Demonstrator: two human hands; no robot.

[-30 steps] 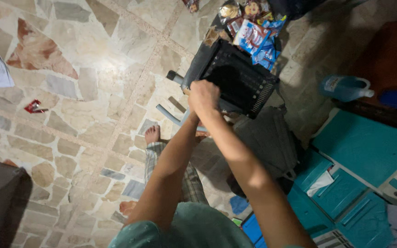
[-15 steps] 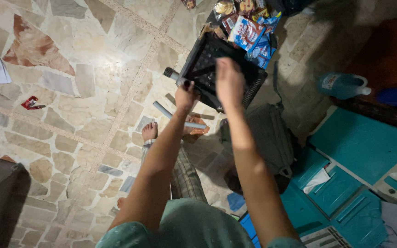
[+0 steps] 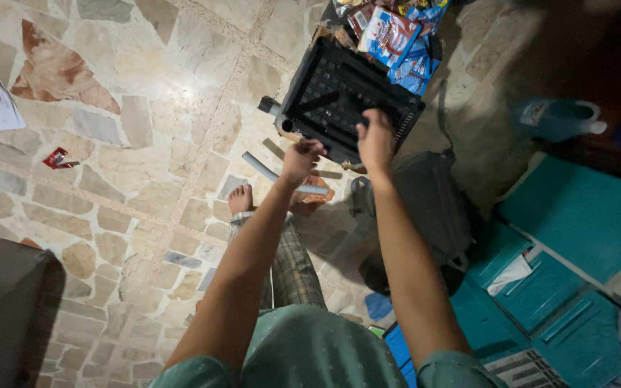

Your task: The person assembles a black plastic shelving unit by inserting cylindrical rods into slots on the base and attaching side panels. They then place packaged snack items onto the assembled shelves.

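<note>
A black grated appliance is set on the stone floor, snack packets at its far edge. Its near edge is touched by the loosely curled right hand. The left hand, closed emptily, is held just beside it, above a grey tube.

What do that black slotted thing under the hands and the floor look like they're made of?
The black slotted panel looks like moulded plastic with a matte finish: uniform black, with rows of evenly formed slots. The right hand is on its near edge; the left hand is beside it. The floor looks like irregular stone pieces set in pale mortar, smooth with a slight sheen.
</note>
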